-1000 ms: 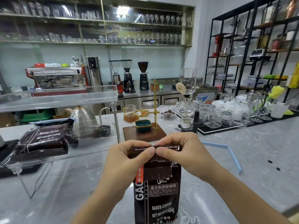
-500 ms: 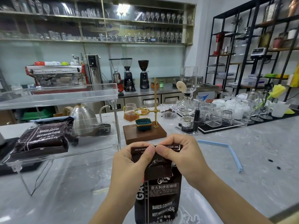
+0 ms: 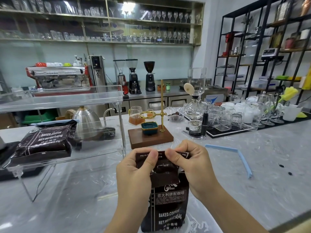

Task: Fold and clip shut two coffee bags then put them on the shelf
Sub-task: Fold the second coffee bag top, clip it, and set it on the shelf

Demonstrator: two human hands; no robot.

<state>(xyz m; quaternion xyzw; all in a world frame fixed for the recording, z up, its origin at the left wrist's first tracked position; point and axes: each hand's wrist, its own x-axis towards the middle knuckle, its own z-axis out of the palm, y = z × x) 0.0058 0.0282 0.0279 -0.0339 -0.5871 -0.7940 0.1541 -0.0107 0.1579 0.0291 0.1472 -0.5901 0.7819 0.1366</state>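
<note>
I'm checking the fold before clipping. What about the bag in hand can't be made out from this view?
Head view:
- Coffee bag base: cut off by the bottom edge.
- Its top corners: hidden under left hand and right hand.
- Small label print: too small to read.

Grey marble counter [image 3: 252,174] carries: clear acrylic shelf [image 3: 67,100] at left, its lower tier bearing one clipped coffee bag [image 3: 45,140]; wooden drip stand [image 3: 150,137]; open blue clip [image 3: 239,155] at right; black glassware mat [image 3: 223,132]; upright coffee bag [image 3: 168,204] nearest.

Single head-worn wide-angle view, facing forward and down, close over the marble counter [image 3: 252,165], bar shelving behind
</note>
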